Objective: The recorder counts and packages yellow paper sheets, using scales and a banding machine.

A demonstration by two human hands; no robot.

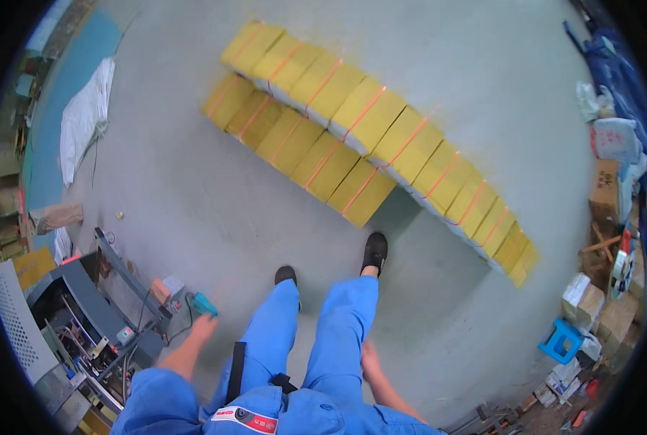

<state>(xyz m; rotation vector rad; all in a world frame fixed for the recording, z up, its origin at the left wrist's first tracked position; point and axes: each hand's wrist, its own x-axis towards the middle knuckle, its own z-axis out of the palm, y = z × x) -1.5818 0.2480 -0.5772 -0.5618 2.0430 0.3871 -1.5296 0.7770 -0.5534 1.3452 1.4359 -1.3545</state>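
"Blue work clothes [305, 406] lay nearest. What stood beyond the fingers?"

"Two rows of yellow boxes [356, 101], bound with orange bands [367, 112], ahead of both hands and apart from the fingers."

"Which step was in hand?"

"Attending to something beside the banded rows, I judged: the left hand [206, 328] reached toward a grey machine [84, 297], fingertips at a teal object [204, 304]. Whether they gripped it, I couldn't tell."

"And the right hand [370, 360]?"

"Low beside the right leg [341, 330], fingers partly hidden; I couldn't tell their state either. Handling the boxes would have called for closing that gap with both palms free."

"The surface?"

"Smooth grey floor [193, 196], below the fingers and past the boxes. Far ahead of the left fingers lay a white sheet [88, 119]; well right of the right fingers were a brown carton [604, 187] and a blue stool [561, 341]."
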